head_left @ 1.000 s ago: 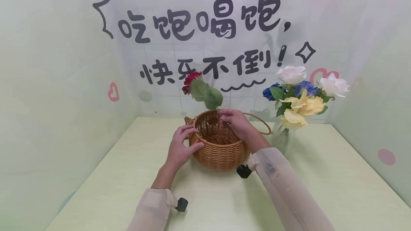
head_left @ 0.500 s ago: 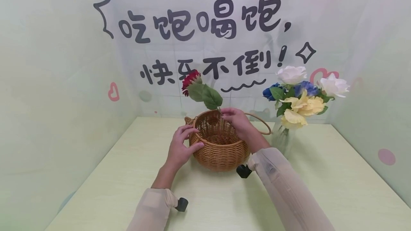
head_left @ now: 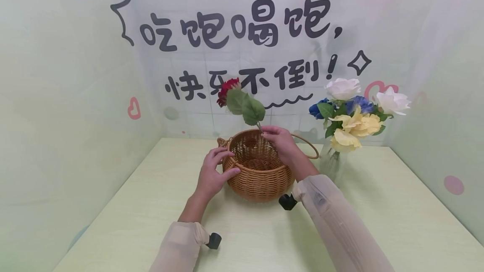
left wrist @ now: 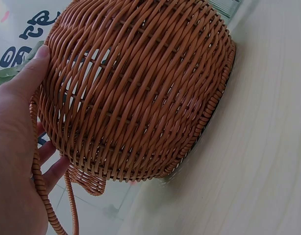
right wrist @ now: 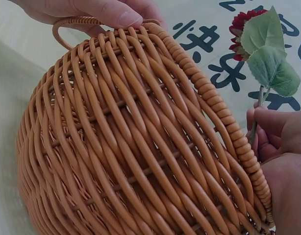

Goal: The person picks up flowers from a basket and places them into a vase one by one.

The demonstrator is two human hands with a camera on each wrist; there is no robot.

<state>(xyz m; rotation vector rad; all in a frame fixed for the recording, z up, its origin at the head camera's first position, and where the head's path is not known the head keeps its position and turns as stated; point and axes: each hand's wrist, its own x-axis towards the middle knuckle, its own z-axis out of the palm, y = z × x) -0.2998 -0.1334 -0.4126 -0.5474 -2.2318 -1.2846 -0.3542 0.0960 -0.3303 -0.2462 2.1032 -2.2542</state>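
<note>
A brown wicker basket [head_left: 257, 184] with an open top stands on the table. My left hand [head_left: 214, 171] holds its left side, thumb on the near rim; in the left wrist view the fingers [left wrist: 55, 171] reach past a thin wicker handle [left wrist: 37, 171]. Over the basket's back right rim, my right hand [head_left: 281, 144] pinches the stem of a red flower [head_left: 228, 91]. Two green leaves [head_left: 253, 110] sit below its bloom, which leans left above the rim. In the right wrist view the stem [right wrist: 259, 105] runs down between thumb and fingers, its lower end hidden behind the basket.
To the right stands a clear glass vase [head_left: 333, 167] with white, blue and yellow flowers [head_left: 355, 119]. A wicker loop handle [head_left: 308, 144] sticks out toward it. The pale table [head_left: 151, 188] meets printed cloth walls [head_left: 75, 95] at the back and sides.
The red flower has first swung slightly left, then shifted a little right and up with my right hand. My left hand and the basket stay in place.
</note>
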